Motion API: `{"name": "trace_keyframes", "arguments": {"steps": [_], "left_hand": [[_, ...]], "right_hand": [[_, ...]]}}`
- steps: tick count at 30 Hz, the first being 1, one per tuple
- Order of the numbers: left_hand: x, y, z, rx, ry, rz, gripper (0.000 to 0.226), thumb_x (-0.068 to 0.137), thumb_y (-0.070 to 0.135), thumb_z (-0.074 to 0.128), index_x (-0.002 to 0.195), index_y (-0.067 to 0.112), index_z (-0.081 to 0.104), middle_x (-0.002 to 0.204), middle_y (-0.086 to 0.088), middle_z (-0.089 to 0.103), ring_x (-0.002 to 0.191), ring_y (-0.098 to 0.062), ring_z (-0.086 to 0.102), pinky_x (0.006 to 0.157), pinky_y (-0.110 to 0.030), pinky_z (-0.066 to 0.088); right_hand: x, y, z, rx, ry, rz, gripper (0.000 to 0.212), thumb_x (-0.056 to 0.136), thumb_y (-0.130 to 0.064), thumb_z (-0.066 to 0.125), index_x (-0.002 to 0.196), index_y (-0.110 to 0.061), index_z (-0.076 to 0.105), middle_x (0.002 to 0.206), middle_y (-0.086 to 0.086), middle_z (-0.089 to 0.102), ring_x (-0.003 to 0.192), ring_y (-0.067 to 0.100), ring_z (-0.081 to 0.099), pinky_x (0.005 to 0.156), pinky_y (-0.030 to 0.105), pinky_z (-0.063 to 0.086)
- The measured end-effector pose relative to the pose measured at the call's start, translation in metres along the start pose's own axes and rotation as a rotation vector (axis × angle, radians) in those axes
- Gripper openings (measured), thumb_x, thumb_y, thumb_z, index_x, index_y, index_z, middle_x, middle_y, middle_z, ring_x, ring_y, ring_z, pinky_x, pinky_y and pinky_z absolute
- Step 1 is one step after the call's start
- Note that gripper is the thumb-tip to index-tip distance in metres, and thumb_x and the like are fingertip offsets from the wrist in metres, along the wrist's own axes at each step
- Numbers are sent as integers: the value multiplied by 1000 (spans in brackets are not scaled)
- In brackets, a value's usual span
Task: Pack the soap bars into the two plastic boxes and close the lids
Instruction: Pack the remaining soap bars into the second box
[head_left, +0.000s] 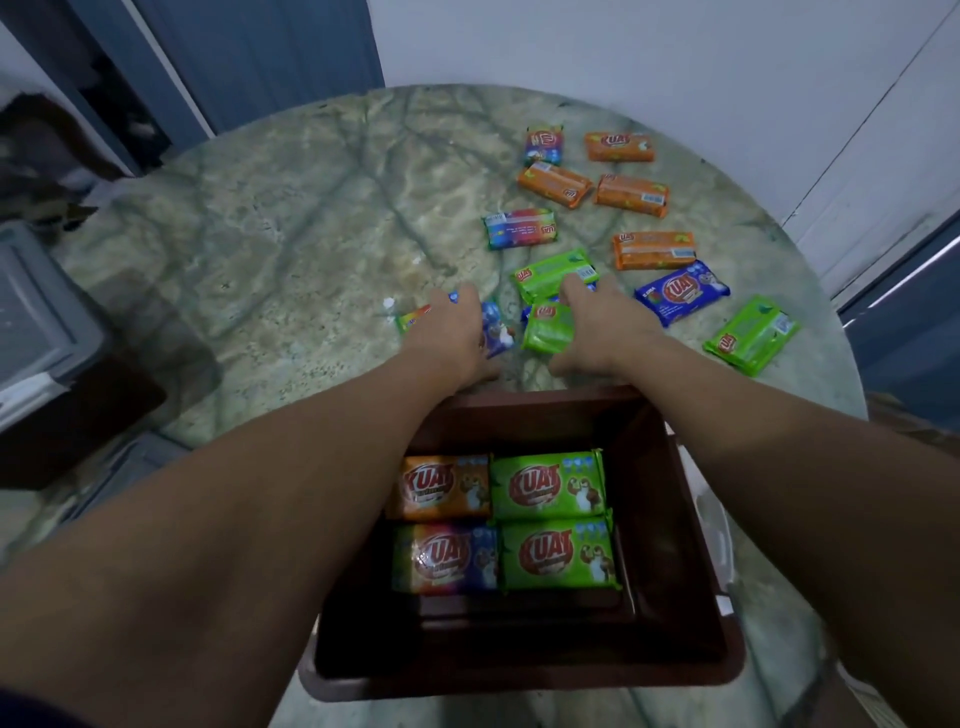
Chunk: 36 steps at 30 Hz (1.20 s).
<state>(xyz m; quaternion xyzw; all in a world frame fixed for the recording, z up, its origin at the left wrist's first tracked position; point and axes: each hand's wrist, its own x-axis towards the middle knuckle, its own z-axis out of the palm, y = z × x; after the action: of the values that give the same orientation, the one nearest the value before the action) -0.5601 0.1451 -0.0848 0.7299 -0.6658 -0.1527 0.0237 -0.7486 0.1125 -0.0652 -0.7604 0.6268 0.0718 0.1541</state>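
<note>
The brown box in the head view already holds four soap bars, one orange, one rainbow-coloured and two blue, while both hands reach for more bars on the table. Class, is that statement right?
Not quite. In the head view the brown box does hold four bars, but the two on the right are green, not blue. The orange bar and rainbow-coloured bar are as stated, and the left hand and right hand do reach for bars on the table.

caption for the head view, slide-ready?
Both hands, left and right, grasp soap bars on the marble table; four bars already lie in the brown box.
</note>
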Motion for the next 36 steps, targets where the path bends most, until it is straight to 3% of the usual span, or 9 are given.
{"name": "trace_keyframes", "arguments": {"steps": [3,7,11,13,16,19,22,31,36], "left_hand": [[-9,3,-10,-53,100,5,79,75,49,82,127,10,36,131,-19,44,109,-41,59,75,-42,44],[-33,1,-33,-111,310,51,79,72,56,73,129,14,37,123,-11,48,100,-37,60,69,-40,43],[-81,-6,-53,-150,440,129,76,73,63,68,127,20,38,120,-5,50,91,-33,62,68,-40,48],[-112,-10,-54,-157,434,191,74,72,62,67,127,20,40,117,-4,50,89,-32,61,66,-40,48],[-158,-19,-40,-77,259,252,77,73,58,72,133,22,40,120,-1,47,90,-29,62,64,-34,39],[-187,-27,-15,19,50,336,78,69,62,72,130,27,38,114,5,44,91,-25,62,65,-34,41],[-193,-34,1,181,-96,358,82,69,65,72,133,31,33,117,5,42,97,-22,60,67,-34,41],[-185,-34,16,424,-69,469,79,79,65,69,141,28,39,126,-2,50,116,-26,53,99,-44,40],[-187,-34,18,434,-64,485,78,82,64,66,145,27,38,131,-4,44,121,-26,48,102,-44,40]], "right_hand": [[-13,-7,-10,104,156,-5,93,68,-53,85,137,-19,32,137,19,39,112,41,56,78,44,48],[-46,-13,-14,215,396,-58,88,66,-56,73,133,-14,34,127,16,49,114,38,52,90,50,50],[-93,-16,-4,332,513,-178,86,63,-62,55,130,-11,38,124,13,50,113,37,53,94,51,47],[-119,-14,6,342,482,-237,83,63,-60,58,129,-13,38,124,10,49,112,35,54,94,49,48],[-152,-5,23,336,271,-365,78,60,-58,65,123,-22,36,120,1,47,108,27,54,89,44,48],[-170,5,36,137,72,-451,77,61,-55,79,118,-31,32,116,-4,48,101,23,56,84,43,49],[-174,6,41,-40,48,-506,77,66,-58,78,124,-32,34,115,-7,50,97,19,56,79,39,48],[-170,1,51,-267,-23,-526,81,68,-62,76,128,-31,32,115,-3,53,98,22,59,73,43,55],[-171,2,50,-215,-17,-504,82,67,-63,76,130,-32,34,119,-6,55,94,21,62,70,44,57]]}}
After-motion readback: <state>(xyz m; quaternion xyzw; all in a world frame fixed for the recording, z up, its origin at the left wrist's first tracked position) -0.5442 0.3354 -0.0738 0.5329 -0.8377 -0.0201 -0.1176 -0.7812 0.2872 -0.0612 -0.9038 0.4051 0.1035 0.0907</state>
